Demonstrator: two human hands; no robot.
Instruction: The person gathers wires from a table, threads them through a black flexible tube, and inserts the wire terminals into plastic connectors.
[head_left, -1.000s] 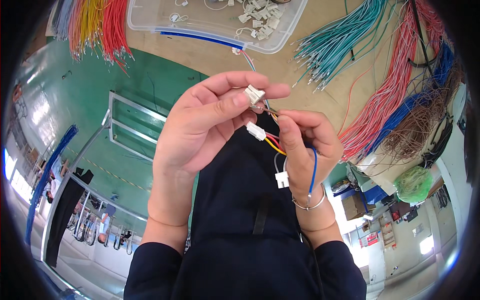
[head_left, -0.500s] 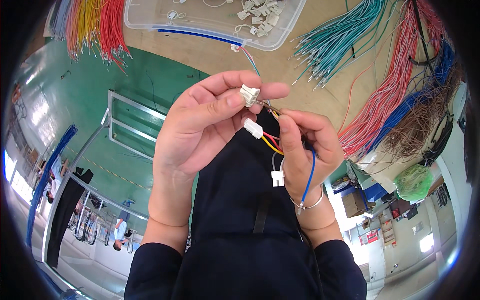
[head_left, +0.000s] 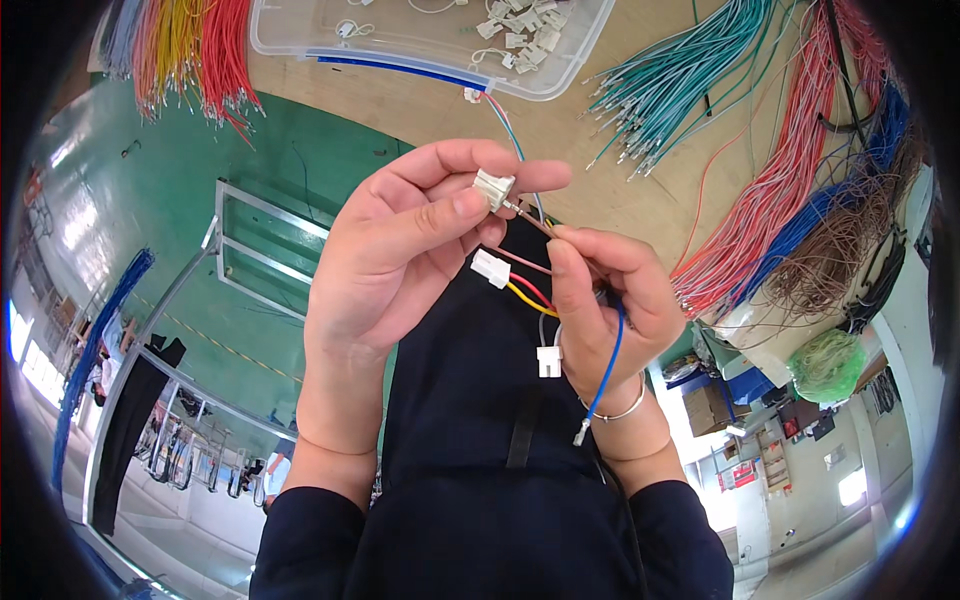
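Between thumb and fingers, my left hand [head_left: 400, 235] pinches a white plastic connector housing [head_left: 493, 188]. My right hand [head_left: 620, 295] is closed on a brown wire [head_left: 534, 220], whose metal terminal tip meets the housing's lower right side; how far it enters I cannot tell. Out of the right hand's grip come more wires: a second white connector [head_left: 490, 268] on red and yellow wires, a third white connector [head_left: 549, 362] on grey and white ones, and a loose blue wire [head_left: 605, 380] with a bare terminal hanging down.
A clear plastic bin [head_left: 420, 62] with several white connectors stands on the tan table [head_left: 640, 205]. Bundles of teal wires [head_left: 680, 85], pink-red wires [head_left: 770, 190] and brown wires [head_left: 840, 235] lie to the right. Red wires [head_left: 226, 65] hang at the far left, above a metal frame [head_left: 222, 235].
The brown wire's terminal now shows against the housing in my left hand. The second connector has swung left, and the blue wire's end has dropped lower and left.
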